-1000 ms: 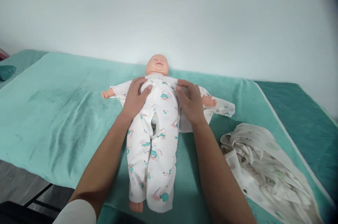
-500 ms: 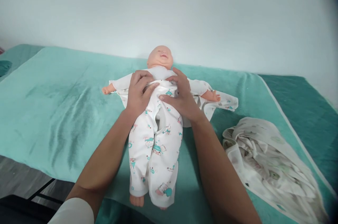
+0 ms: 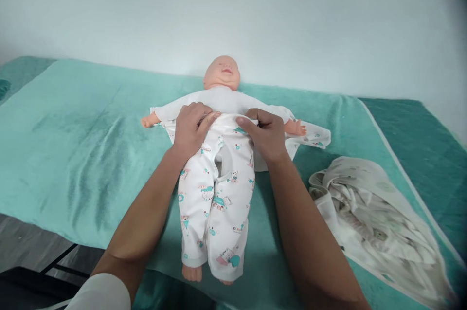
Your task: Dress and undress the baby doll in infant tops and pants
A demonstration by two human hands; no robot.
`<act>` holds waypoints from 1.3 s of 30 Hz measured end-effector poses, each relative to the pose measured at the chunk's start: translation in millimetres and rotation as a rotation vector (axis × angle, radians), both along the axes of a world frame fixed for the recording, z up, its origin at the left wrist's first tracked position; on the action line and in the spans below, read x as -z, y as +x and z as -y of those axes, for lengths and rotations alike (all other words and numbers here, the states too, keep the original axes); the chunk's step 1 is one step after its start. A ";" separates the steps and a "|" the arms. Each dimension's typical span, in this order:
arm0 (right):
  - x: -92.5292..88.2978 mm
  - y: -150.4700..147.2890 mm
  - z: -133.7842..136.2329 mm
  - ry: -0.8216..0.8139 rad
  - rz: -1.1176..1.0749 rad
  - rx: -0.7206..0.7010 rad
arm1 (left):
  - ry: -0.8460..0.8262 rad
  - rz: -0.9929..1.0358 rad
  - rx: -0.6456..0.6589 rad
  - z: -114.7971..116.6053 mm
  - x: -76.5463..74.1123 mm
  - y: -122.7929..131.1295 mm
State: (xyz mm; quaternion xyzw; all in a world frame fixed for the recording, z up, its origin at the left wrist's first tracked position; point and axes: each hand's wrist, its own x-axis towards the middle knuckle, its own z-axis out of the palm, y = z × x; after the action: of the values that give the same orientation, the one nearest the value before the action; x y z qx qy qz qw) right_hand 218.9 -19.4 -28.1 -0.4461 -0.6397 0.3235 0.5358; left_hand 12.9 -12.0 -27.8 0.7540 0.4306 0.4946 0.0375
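Observation:
A baby doll (image 3: 222, 74) lies on its back, arms spread wide, its head toward the wall. It wears a plain white long-sleeved top (image 3: 222, 100) and white printed baby pants (image 3: 226, 203) with an opening at the crotch. My left hand (image 3: 192, 127) pinches the waistband at the doll's left-of-picture side, thumb on top. On the other side my right hand (image 3: 268, 132) grips the same waistband between thumb and curled fingers. Beneath the doll a printed white jacket (image 3: 314, 137) is spread, partly hidden, one sleeve reaching out to the right.
A crumpled heap of pale baby clothes (image 3: 375, 222) lies to the right. Under everything is a green plush cover (image 3: 80, 154) on a bed or table against the white wall (image 3: 233, 8). A dark object (image 3: 32, 290) stands below the front edge at lower left.
My right hand has moved outward to the right along the waistband, and its fingers have closed on it. The left hand stays nearly in place. The view has shifted slightly.

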 end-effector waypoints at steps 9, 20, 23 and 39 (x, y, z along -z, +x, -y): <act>-9.4 34.4 1.4 -0.288 0.337 -0.158 | -0.338 0.137 0.003 12.3 4.2 -26.7; -9.7 51.9 2.8 -0.482 0.419 -0.468 | -0.871 -0.064 0.362 19.4 -6.8 -88.1; -13.0 47.0 8.9 -0.506 0.399 -0.416 | -0.752 -0.001 0.370 19.6 -4.8 -83.1; 23.1 3.5 35.6 -0.096 0.259 0.338 | -0.241 0.153 -0.074 17.6 24.8 -44.9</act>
State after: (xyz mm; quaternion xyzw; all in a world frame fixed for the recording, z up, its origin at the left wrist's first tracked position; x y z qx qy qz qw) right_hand 222.4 -55.0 -51.1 -0.6099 -0.6032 0.1989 0.4739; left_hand -32.0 -29.6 -52.6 0.6879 0.5100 0.4965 0.1421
